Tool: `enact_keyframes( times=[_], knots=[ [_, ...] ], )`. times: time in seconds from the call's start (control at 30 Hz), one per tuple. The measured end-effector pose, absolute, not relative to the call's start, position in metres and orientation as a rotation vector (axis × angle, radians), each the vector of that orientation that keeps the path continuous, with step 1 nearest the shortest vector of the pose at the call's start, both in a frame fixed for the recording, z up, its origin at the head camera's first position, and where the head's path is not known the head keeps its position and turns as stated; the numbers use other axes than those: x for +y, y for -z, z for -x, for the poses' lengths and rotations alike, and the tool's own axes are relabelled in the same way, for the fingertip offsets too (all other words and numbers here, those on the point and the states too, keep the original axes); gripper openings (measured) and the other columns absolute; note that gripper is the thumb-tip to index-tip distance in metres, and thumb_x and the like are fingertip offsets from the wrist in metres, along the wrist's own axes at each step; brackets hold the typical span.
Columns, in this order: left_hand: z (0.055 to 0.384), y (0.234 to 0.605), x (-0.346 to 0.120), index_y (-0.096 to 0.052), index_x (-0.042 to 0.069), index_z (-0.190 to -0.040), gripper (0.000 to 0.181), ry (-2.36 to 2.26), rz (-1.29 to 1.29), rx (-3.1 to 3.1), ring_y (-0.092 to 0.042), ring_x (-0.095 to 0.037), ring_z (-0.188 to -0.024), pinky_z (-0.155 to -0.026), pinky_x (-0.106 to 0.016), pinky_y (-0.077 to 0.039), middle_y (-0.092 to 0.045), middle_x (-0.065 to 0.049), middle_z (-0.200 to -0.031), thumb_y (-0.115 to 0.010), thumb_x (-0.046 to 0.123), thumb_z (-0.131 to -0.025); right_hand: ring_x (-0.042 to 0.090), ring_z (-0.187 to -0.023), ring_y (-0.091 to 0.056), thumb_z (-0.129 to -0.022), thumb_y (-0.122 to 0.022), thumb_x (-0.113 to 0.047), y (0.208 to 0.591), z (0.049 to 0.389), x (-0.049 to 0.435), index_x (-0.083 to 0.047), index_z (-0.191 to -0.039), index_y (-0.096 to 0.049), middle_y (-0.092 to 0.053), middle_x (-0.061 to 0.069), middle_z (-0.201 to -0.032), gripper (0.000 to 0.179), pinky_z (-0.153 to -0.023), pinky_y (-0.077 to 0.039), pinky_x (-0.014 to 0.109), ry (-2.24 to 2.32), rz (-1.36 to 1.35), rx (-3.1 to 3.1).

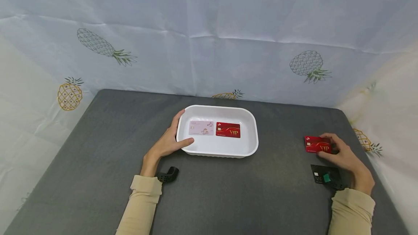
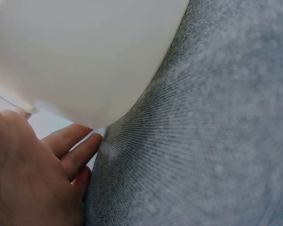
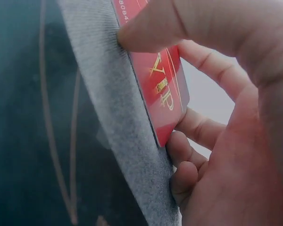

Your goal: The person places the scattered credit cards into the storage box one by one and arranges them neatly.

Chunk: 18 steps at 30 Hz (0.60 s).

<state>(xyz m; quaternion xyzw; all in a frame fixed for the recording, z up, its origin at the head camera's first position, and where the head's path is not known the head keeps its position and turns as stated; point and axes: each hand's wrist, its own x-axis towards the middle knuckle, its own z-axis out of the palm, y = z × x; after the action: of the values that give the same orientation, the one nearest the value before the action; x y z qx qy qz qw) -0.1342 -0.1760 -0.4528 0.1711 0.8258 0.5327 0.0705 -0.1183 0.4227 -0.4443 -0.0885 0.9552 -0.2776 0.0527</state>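
The left hand [image 1: 167,141] holds the left end of a white tray [image 1: 212,146], thumb over the rim, fingers outside; inside, a pink card [image 1: 197,130] lies left of a red card [image 1: 225,130]; the tray sits on a grey table [image 1: 245,191]. Well to the right, the right hand [image 1: 344,157] pinches a second red card [image 1: 311,144] by its edges; a black card [image 1: 321,169] lies nearer the person, partly hidden.
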Motion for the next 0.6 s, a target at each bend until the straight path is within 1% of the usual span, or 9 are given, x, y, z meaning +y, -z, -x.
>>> enact_keyframes(
  times=[0.03,0.1,0.17,0.2,0.23,0.37,0.47,0.53,0.6],
  knots=[
    [0.1342,0.4527,-0.1758,-0.005,0.03,-0.164,0.105,-1.599,-0.513,2.487,-0.057,-0.03,-0.122,-0.107,-0.052,-0.04,-0.058,-0.015,-0.136,-0.076,0.036,-0.086,0.0,-0.094,-0.048,-0.09,-0.075,-0.012,0.4438,0.1181,0.4227,0.002,-0.137,-0.041,-0.048,0.029,-0.125,0.06,-0.069,-0.044,0.024,0.835,0.26,2.895],
    [0.1341,0.4526,-0.1755,-0.005,0.031,-0.164,0.106,-1.589,-0.507,2.494,-0.057,-0.029,-0.121,-0.107,-0.052,-0.04,-0.059,-0.014,-0.135,-0.077,0.036,-0.086,0.019,-0.1,-0.052,-0.091,-0.074,-0.016,0.4423,0.1175,0.4226,0.001,-0.141,-0.04,-0.045,0.033,-0.128,0.062,-0.071,-0.045,0.03,0.814,0.233,2.868],
    [0.134,0.4523,-0.1753,-0.005,0.032,-0.164,0.106,-1.582,-0.503,2.502,-0.058,-0.029,-0.121,-0.108,-0.052,-0.04,-0.06,-0.014,-0.134,-0.077,0.036,-0.086,0.037,-0.103,-0.05,-0.093,-0.072,-0.018,0.4404,0.1163,0.4226,0.0,-0.145,-0.039,-0.041,0.036,-0.131,0.064,-0.073,-0.045,0.036,0.808,0.204,2.834],
    [0.134,0.4522,-0.1751,-0.005,0.031,-0.164,0.106,-1.581,-0.506,2.502,-0.058,-0.029,-0.12,-0.108,-0.052,-0.04,-0.06,-0.014,-0.134,-0.077,0.036,-0.086,0.042,-0.103,-0.048,-0.094,-0.072,-0.019,0.4393,0.1156,0.4224,-0.001,-0.147,-0.039,-0.039,0.036,-0.132,0.065,-0.073,-0.045,0.036,0.82,0.19,2.814],
    [0.134,0.452,-0.175,-0.005,0.032,-0.164,0.106,-1.58,-0.506,2.504,-0.058,-0.029,-0.12,-0.107,-0.052,-0.04,-0.06,-0.014,-0.133,-0.077,0.036,-0.086,0.043,-0.104,-0.047,-0.094,-0.071,-0.02,0.4384,0.1149,0.4224,-0.001,-0.148,-0.038,-0.038,0.036,-0.133,0.066,-0.073,-0.045,0.035,0.829,0.177,2.799],
    [0.1344,0.4515,-0.1747,-0.005,0.032,-0.164,0.106,-1.583,-0.503,2.502,-0.059,-0.029,-0.119,-0.107,-0.051,-0.04,-0.06,-0.014,-0.133,-0.077,0.036,-0.086,0.033,-0.105,-0.044,-0.095,-0.072,-0.022,0.4362,0.1125,0.4219,-0.001,-0.15,-0.039,-0.038,0.034,-0.136,0.067,-0.072,-0.043,0.025,0.859,0.167,2.775],
    [0.1343,0.4513,-0.1748,-0.005,0.032,-0.164,0.106,-1.586,-0.497,2.498,-0.058,-0.029,-0.12,-0.107,-0.051,-0.04,-0.059,-0.014,-0.134,-0.077,0.036,-0.086,0.014,-0.103,-0.044,-0.094,-0.073,-0.022,0.4364,0.1109,0.4216,-0.001,-0.15,-0.041,-0.041,0.031,-0.134,0.067,-0.071,-0.043,0.021,0.859,0.171,2.785],
    [0.1341,0.4513,-0.175,-0.005,0.033,-0.164,0.106,-1.582,-0.496,2.5,-0.058,-0.029,-0.12,-0.107,-0.051,-0.04,-0.059,-0.014,-0.135,-0.077,0.037,-0.086,0.001,-0.097,-0.042,-0.093,-0.074,-0.022,0.4371,0.1103,0.4216,-0.002,-0.148,-0.044,-0.043,0.028,-0.131,0.066,-0.07,-0.044,0.021,0.858,0.175,2.799],
    [0.1338,0.4512,-0.1752,-0.005,0.033,-0.163,0.106,-1.581,-0.497,2.499,-0.058,-0.029,-0.119,-0.106,-0.051,-0.04,-0.059,-0.014,-0.135,-0.077,0.038,-0.086,-0.008,-0.091,-0.04,-0.093,-0.075,-0.021,0.4374,0.1098,0.4212,-0.002,-0.147,-0.047,-0.046,0.026,-0.129,0.064,-0.07,-0.044,0.021,0.865,0.18,2.809]
  ],
)
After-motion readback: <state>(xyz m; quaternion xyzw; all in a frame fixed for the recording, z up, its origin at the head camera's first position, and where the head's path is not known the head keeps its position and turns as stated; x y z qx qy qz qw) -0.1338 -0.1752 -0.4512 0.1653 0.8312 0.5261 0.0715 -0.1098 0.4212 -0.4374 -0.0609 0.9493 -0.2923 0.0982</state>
